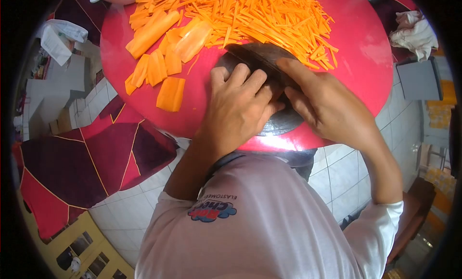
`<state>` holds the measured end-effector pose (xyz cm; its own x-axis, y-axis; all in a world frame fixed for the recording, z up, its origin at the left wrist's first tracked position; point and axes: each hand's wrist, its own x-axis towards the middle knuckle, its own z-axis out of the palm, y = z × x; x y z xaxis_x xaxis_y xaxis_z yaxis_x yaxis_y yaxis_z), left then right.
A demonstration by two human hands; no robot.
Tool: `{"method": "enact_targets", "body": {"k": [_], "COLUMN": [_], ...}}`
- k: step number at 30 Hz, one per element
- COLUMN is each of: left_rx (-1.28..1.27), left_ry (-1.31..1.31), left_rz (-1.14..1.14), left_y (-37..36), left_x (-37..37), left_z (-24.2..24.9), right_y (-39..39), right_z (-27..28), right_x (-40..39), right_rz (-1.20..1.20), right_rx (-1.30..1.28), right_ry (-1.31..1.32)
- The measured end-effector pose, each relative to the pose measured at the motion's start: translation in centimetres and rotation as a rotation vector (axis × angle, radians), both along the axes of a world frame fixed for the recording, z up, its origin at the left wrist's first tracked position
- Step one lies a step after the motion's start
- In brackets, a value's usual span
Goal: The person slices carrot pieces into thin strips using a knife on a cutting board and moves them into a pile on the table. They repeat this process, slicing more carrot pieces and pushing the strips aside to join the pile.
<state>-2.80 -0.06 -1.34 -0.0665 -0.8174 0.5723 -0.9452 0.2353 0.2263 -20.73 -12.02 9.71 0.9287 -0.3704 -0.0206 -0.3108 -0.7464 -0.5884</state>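
Your white shirt fills the foreground; beyond it both hands press flat, fingers spread, left hand and right hand, on the dark knife blade lying on the red board. Blade looks stiff, heavy, sharp-edged: hold its spine; carrot strips light, brittle.

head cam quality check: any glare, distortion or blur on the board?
Head view: strong fisheye, dark vignette at the corners, floor tiles bent. Glare strip on the red board edge nearest the person, below the left hand and right hand. Carrot strips sharp; dark knife low in detail.
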Motion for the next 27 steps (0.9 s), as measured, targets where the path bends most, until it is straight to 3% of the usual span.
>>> {"method": "enact_targets", "body": {"k": [8, 12, 15, 21, 24, 27], "left_rx": [-0.042, 0.014, -0.040, -0.025, -0.093, -0.089], "left_ry": [0.026, -0.020, 0.014, -0.027, 0.003, 0.005], "left_rz": [-0.007, -0.007, -0.006, 0.004, -0.014, -0.002], "left_y": [0.0, 0.2, 0.1, 0.2, 0.1, 0.2], "left_x": [-0.2, -0.1, -0.4, -0.2, -0.3, -0.4], "left_z": [0.0, 0.2, 0.2, -0.3, -0.1, 0.1], "right_y": [0.0, -0.5, 0.3, -0.2, 0.4, 0.9], "right_z": [-0.3, -1.7, 0.7, -1.2, 0.7, 0.0], "right_x": [-0.6, -0.2, -1.3, 0.4, -0.5, -1.4], "right_rz": [-0.027, 0.019, -0.024, 0.022, -0.004, -0.022], "right_rx": [0.024, 0.002, 0.010, 0.014, 0.012, -0.031], "right_ry": [-0.016, -0.148, 0.021, -0.120, 0.066, 0.034]}}
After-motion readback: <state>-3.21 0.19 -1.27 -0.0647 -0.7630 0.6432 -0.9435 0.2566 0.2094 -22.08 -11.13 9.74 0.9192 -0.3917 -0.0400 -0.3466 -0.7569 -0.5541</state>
